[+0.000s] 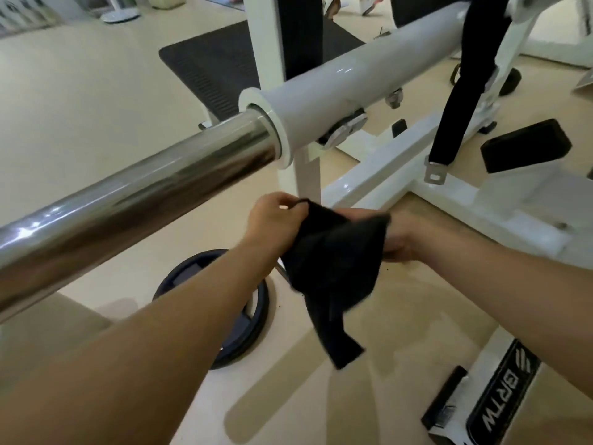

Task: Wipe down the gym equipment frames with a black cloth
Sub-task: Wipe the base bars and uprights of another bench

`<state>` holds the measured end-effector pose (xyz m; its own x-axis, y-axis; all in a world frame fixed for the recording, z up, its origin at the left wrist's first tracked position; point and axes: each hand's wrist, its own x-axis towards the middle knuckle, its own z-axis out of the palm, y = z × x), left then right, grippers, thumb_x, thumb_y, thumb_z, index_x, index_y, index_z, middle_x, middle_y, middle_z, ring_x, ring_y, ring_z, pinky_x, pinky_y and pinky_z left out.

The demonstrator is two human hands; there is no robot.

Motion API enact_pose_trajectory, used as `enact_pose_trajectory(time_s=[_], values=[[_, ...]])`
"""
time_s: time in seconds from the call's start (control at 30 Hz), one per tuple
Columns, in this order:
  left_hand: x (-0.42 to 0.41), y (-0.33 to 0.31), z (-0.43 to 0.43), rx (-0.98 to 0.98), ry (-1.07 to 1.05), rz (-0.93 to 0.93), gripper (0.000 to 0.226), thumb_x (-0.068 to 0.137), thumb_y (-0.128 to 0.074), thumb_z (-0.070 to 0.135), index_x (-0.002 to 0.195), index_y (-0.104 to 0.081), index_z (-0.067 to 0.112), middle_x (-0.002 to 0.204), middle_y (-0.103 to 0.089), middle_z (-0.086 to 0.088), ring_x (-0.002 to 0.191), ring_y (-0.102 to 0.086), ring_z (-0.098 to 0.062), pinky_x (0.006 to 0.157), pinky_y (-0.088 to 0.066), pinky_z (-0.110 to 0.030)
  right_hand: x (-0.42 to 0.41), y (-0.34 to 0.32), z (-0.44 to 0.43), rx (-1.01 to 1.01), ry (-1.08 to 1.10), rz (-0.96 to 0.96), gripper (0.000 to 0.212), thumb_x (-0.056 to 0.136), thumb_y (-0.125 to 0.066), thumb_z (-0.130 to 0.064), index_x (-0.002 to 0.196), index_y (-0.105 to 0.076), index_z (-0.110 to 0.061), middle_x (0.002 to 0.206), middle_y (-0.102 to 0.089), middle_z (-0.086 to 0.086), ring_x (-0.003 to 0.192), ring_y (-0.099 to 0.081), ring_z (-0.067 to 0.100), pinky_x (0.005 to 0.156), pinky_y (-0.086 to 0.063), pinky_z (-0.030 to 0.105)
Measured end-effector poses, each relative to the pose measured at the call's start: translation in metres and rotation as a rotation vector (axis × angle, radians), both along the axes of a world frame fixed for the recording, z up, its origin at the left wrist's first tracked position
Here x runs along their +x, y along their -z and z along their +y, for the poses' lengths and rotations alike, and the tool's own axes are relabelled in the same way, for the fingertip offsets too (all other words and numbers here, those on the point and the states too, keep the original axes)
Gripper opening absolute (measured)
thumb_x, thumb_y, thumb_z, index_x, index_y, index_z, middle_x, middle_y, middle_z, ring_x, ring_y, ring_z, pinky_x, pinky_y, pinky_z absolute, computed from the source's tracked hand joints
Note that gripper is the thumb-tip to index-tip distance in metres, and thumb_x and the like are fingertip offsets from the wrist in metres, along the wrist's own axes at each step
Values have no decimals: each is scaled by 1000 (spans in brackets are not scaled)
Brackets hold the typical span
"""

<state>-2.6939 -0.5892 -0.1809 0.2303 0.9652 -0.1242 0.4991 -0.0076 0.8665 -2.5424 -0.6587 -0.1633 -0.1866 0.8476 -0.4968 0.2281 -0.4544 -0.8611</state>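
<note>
You're holding the black cloth (333,258) up in the air between both hands, low in front of you, just under the bar and not touching any part of the machine. Your left hand (276,220) is pinching the top corner with curled fingers. Your right hand (399,240) is gripping the opposite edge, though most of those fingers are tucked behind the fabric, so I can't tell exactly how they're lying. The rest of the cloth is hanging in a loose bunch, with a tail dangling toward the floor.

The chrome bar (128,194) is running diagonally across the left side, just above your left forearm, and it's going into a white sleeve (353,81) that's climbing up to the right. Right behind your hands the white frame (385,168) is lying low along the floor, with a post going up toward the sleeve. A dark weight plate (247,319) is sitting down by the floor, partly hidden under your left arm.

On the right, a black strap (465,91) with a metal end is hanging down to the frame beam, and a black pad (526,146) is sitting near it. A black mat (218,69) is lying on the floor further back. Bottom right, a black label (500,390) reading BRTW is showing on another white piece.
</note>
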Motion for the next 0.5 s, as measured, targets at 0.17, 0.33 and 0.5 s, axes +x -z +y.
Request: enact_pose_trajectory(time_s=[0.17, 0.33, 0.5], values=[[-6, 11, 8, -107, -266, -217, 20, 87, -67, 27, 73, -66, 13, 66, -62, 2, 63, -57, -13, 61, -49, -26, -1, 11, 18, 283, 440, -150, 23, 96, -49, -8, 92, -65, -24, 98, -67, 9, 91, -65, 26, 74, -54, 33], [9, 18, 9, -102, -272, -255, 34, 94, -50, 34, 70, -53, 11, 62, -53, -3, 61, -54, -23, 62, -53, -38, -30, 27, 56, 409, 907, 47, 19, 89, -52, -9, 95, -55, -27, 104, -63, 9, 98, -63, 27, 74, -56, 36], [12, 21, 2, 173, -86, -75, 16, 94, -50, 22, 84, -58, 12, 78, -64, -2, 73, -61, -19, 62, -50, -30, -69, 56, 62, 751, 917, -63, 24, 89, -48, -13, 108, -56, -24, 115, -56, 2, 106, -53, 7, 96, -46, 24]])
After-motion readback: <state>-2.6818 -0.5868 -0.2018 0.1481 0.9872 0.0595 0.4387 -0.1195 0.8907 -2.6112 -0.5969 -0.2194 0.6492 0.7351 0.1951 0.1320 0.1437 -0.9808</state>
